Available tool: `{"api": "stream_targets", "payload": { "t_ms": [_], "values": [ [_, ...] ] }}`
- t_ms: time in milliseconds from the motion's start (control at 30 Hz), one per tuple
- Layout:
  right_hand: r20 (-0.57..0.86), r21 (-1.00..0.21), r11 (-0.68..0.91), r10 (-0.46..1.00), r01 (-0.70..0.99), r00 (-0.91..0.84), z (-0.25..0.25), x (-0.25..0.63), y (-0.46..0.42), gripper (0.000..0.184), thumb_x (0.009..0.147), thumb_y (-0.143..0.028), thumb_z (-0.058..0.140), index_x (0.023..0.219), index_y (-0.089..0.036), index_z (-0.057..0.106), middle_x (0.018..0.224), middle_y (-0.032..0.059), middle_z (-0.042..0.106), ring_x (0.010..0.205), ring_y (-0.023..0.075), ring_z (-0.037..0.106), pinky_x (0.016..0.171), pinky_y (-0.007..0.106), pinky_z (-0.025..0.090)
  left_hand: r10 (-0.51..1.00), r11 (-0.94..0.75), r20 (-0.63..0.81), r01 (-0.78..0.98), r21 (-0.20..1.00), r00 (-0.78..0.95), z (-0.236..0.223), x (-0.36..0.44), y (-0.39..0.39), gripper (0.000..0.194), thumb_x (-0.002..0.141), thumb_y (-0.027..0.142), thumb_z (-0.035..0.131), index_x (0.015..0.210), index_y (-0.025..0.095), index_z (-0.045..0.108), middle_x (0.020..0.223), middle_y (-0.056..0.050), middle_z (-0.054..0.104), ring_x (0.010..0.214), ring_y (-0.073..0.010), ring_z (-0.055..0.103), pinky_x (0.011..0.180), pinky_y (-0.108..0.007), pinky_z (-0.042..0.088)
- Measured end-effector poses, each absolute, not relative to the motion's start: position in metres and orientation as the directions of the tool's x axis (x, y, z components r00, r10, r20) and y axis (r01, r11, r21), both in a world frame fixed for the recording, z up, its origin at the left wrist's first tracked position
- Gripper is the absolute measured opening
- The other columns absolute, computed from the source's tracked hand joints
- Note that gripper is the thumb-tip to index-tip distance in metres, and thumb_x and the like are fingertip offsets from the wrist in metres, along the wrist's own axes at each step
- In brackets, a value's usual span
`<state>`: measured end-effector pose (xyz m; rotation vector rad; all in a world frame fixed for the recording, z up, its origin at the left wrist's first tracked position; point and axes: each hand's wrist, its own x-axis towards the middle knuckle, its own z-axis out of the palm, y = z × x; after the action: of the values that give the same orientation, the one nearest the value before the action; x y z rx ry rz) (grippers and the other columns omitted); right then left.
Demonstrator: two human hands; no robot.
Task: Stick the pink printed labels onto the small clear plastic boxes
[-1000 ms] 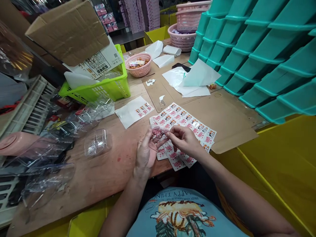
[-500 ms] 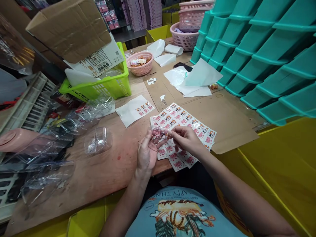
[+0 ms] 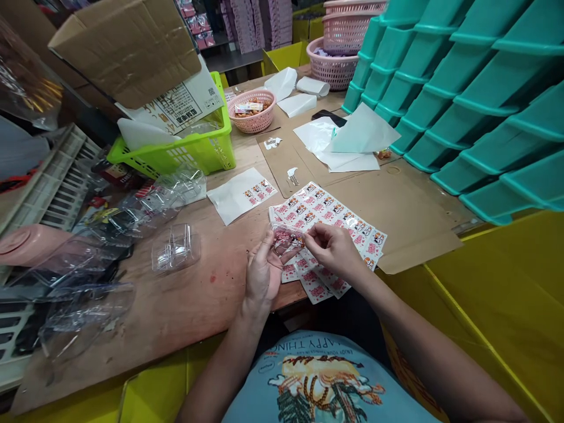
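Observation:
My left hand is closed around a small clear plastic box, its thumb on the near left edge and fingers beneath. A sticker with pink lettering and a cartoon cat lies across the box. My right hand pinches with thumb and forefinger at the sticker's right end, by the box's edge; the exact contact is too small to make out. Under both hands, overlapping sticker sheets printed with cats and pink lettering lie on the table.
Another clear box rests at left, near a row of nested clear packs. A mostly bare backing sheet lies ahead. Beyond are a lime basket, a pink basket of small items and white papers. Teal bins rise at right.
The view has shifted slightly. Both hands keep nearly the same place, and the right fingers have moved only a little along the sticker's right end.

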<state>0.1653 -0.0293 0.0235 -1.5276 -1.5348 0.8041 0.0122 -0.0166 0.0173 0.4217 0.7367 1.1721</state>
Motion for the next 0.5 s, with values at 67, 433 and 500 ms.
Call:
{"api": "stream_targets", "payload": {
  "t_ms": [67, 433, 500],
  "values": [
    [0.178, -0.807, 0.112, 0.982, 0.58, 0.058, 0.023, 0.166, -0.032, 0.03, 0.087, -0.029, 0.056, 0.06, -0.019, 0.049, 0.051, -0.0031, 0.046, 0.047, 0.0091, 0.042, 0.049, 0.024, 0.03, 0.937, 0.346, -0.28, -0.684, 0.642, 0.21, 0.016, 0.013, -0.018, 0.012, 0.084, 0.026, 0.068, 0.088, 0.015, 0.071, 0.093, -0.005, 0.077, 0.1, -0.0213, 0.071, 0.1, -0.045, 0.051],
    [0.118, -0.941, 0.072, 0.985, 0.331, 0.123, 0.034, 0.161, -0.047, 0.05, 0.091, -0.053, 0.055, 0.131, -0.024, 0.048, 0.102, 0.0075, 0.067, 0.083, 0.0217, 0.063, 0.076, 0.034, 0.05, 0.913, 0.403, -0.237, -0.656, 0.638, 0.331, 0.048, 0.019, -0.028, 0.024, 0.09, 0.032, 0.061, 0.108, 0.019, 0.07, 0.11, -0.007, 0.074, 0.111, -0.0246, 0.066, 0.101, -0.044, 0.051],
    [0.111, -0.982, 0.077, 0.974, 0.172, 0.198, 0.03, 0.157, -0.048, 0.042, 0.096, -0.055, 0.043, 0.123, -0.024, 0.053, 0.11, 0.0076, 0.065, 0.095, 0.0227, 0.063, 0.083, 0.035, 0.051, 0.899, 0.433, -0.244, -0.66, 0.613, 0.364, 0.052, 0.023, -0.031, 0.023, 0.091, 0.031, 0.06, 0.107, 0.019, 0.07, 0.111, -0.007, 0.074, 0.11, -0.0245, 0.067, 0.101, -0.045, 0.051]
  ]
}}
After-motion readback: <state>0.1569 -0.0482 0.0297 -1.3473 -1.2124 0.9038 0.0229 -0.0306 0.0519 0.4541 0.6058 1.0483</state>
